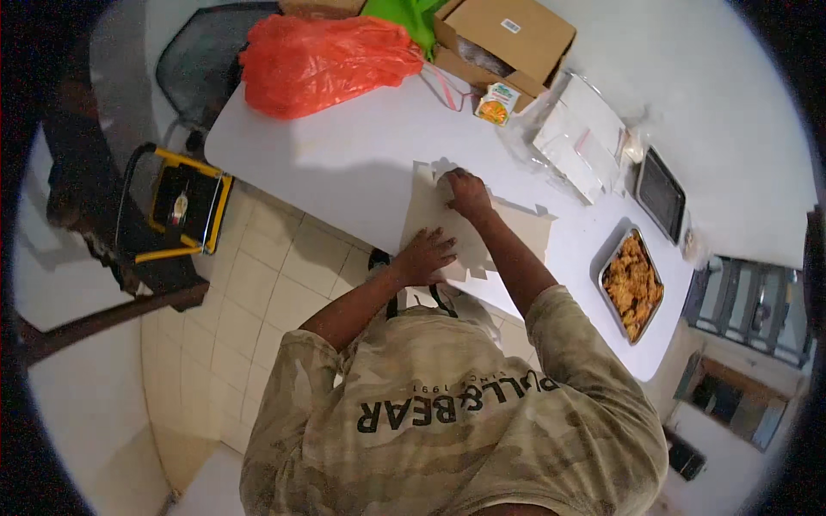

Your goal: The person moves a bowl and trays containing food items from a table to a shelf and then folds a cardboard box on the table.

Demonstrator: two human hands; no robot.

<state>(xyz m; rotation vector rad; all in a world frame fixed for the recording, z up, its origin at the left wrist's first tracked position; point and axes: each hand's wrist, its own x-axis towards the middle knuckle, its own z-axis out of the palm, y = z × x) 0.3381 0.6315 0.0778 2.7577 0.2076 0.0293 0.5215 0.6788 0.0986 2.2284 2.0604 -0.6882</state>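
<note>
An unfolded, pale grey-brown cardboard box blank (527,234) with cut tabs lies flat at the near edge of the white table (318,163). My left hand (423,256) rests on its near left part, fingers stretched and slightly spread, holding nothing. On the far part, my right hand (469,194) has its fingers curled over a flap of the blank. The tips of those fingers are partly hidden. To the right stands a metal tray (606,303) filled with browned, fried-looking food pieces (632,284).
A red plastic bag (327,64) sits at the back left. Behind are an open brown carton (516,30), a small printed packet (496,104) and white flat sheets in clear plastic (572,138). A dark tray (661,193) lies far right. A yellow-black folding frame (218,215) stands left on the floor.
</note>
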